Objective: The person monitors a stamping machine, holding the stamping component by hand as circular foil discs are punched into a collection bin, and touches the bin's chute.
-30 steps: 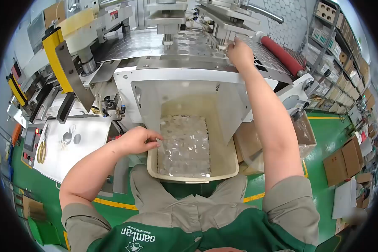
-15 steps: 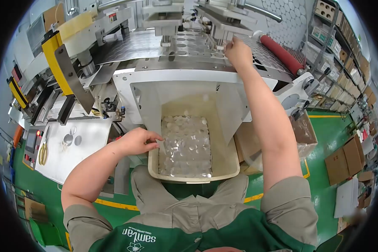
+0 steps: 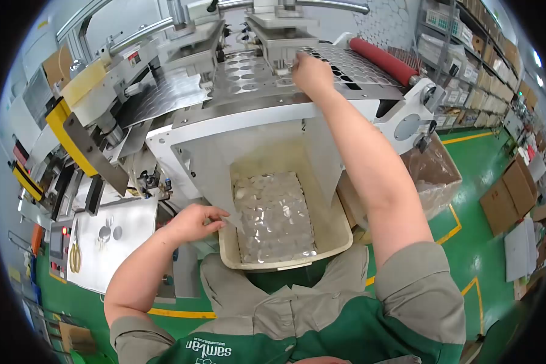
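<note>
My right hand (image 3: 313, 74) reaches up to the machine, its fingers curled beside the small foot under the right-hand press head (image 3: 282, 37); what the fingertips hold, if anything, is hidden. Beneath them lies a perforated silvery sheet (image 3: 242, 71) with rows of round cut-outs. My left hand (image 3: 195, 222) hovers by the left rim of a cream plastic bin (image 3: 226, 252), its fingers apart and nothing in them. Inside the bin, many shiny clear or silvery discs (image 3: 276, 221) lie in a heap.
Left, a white work surface (image 3: 136, 227) carries yellow-handled pliers (image 3: 74, 258) and a few loose discs (image 3: 105, 232). A red roller (image 3: 383, 60) sits at the machine's right end. Cardboard boxes (image 3: 508, 194) and a lined carton (image 3: 434, 173) stand on the green floor.
The view has swung to the right, so the machine and bin sit differently in the picture. My right hand is still by the same press foot; the left stays beside the bin.
</note>
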The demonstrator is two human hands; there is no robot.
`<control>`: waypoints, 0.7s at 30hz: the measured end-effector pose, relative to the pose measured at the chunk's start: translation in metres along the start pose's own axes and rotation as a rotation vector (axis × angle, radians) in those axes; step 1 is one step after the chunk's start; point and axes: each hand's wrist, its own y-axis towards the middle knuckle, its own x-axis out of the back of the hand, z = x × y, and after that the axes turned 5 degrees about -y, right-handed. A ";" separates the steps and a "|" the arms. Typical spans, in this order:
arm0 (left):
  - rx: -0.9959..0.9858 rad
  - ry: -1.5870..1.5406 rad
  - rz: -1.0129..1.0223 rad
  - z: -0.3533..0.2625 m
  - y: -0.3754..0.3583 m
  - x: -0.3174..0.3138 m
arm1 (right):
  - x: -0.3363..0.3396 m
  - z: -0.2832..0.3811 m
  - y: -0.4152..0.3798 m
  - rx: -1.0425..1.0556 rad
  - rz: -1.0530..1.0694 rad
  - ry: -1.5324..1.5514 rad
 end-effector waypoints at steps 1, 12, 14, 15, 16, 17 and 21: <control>-0.026 -0.027 -0.013 0.006 0.001 -0.002 | -0.001 -0.001 -0.001 0.018 -0.059 0.054; -0.024 0.009 -0.009 0.003 0.003 -0.003 | -0.012 -0.009 0.003 0.076 -0.007 -0.036; 0.007 -0.006 -0.014 0.002 0.003 -0.003 | -0.010 -0.007 0.004 0.033 -0.017 0.014; 0.008 -0.006 -0.013 0.003 0.003 -0.002 | -0.006 -0.006 0.003 0.033 -0.016 0.014; -0.001 -0.003 -0.015 0.003 0.003 -0.002 | -0.002 -0.004 0.000 0.036 -0.046 0.062; -0.011 -0.001 -0.016 0.004 0.003 -0.002 | 0.001 -0.002 -0.002 0.038 -0.076 0.108; -0.008 -0.021 -0.015 0.005 0.003 -0.003 | -0.006 -0.008 0.002 0.072 0.030 0.014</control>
